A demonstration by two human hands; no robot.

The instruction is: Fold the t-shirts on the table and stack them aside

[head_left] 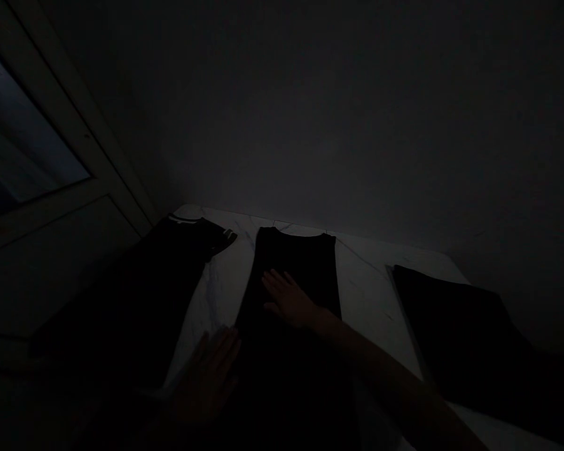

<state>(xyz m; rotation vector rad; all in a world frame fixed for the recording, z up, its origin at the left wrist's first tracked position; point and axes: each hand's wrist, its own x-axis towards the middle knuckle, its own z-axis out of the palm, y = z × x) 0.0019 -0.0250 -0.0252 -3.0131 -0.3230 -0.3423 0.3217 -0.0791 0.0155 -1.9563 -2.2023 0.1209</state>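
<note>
A dark garment (305, 263) with a wide neckline lies lengthwise on the pale marbled table (366, 282). My right hand (289, 300) rests flat on its upper part, fingers stretched out and pointing left. Lower down, my left hand (211, 369) is at the garment's left edge with its fingers extended; deep shadow hides much of the palm. Neither hand grips anything. The lower end of the garment fades into darkness.
To the left lies a dark short-sleeved shirt (169, 263) with white trim at neck and sleeve. A folded dark cloth (451, 326) is on the right. Behind the table rises a wall (310, 125); a door (98, 188) with a glass pane stands at left.
</note>
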